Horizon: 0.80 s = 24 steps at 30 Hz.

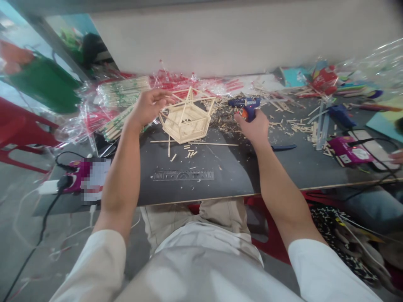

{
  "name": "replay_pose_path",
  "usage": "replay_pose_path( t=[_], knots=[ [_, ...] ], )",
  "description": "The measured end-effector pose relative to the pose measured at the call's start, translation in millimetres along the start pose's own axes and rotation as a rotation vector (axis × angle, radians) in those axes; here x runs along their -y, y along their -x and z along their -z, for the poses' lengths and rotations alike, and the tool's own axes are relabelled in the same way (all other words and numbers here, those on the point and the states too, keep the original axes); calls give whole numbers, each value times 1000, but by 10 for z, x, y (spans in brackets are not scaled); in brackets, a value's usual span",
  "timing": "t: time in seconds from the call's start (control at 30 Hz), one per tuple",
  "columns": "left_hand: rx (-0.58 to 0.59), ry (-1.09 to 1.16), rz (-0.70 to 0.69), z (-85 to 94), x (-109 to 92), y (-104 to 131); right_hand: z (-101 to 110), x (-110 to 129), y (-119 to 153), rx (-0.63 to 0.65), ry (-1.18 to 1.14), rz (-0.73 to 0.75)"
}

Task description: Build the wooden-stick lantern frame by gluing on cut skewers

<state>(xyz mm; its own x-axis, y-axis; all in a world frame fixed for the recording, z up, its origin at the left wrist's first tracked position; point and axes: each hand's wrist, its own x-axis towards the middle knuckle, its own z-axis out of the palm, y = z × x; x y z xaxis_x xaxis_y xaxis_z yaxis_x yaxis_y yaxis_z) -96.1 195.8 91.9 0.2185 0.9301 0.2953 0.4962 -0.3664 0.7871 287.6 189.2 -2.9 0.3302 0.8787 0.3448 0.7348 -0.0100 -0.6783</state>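
Observation:
My right hand [255, 128] is wrapped round the handle of a blue hot glue gun [252, 107], its nozzle pointing left toward a hexagonal frame of thin wooden sticks [185, 121]. The frame stands on the dark table and has upright and slanting sticks above a tiered base. At its upper left rim, the fingers of my left hand [151, 107] are closed on a stick of the frame; the fingertips are slightly blurred. A gap separates the glue gun from the frame.
Cut stick pieces [220, 115] litter the table behind the frame. In front lies a clear ruler [184, 175]. A dark blue knife [283, 147] rests at right. Purple power strips [349, 150] sit at both ends. Bundled sticks [122, 92] lie back left. Another person's hand [396, 157] shows at far right.

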Motion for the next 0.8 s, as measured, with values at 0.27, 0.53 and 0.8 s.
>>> replay_pose_path(
  t=[0.27,0.53,0.8],
  knots=[
    [360,-389,-211,36,-593,158,33,115,52,-10,25,15],
    [422,-674,-75,-125,-595,181,25,120,60,0,24,33],
    [275,-437,-71,-136,-359,77,37,121,57,-2,27,72]
  ],
)
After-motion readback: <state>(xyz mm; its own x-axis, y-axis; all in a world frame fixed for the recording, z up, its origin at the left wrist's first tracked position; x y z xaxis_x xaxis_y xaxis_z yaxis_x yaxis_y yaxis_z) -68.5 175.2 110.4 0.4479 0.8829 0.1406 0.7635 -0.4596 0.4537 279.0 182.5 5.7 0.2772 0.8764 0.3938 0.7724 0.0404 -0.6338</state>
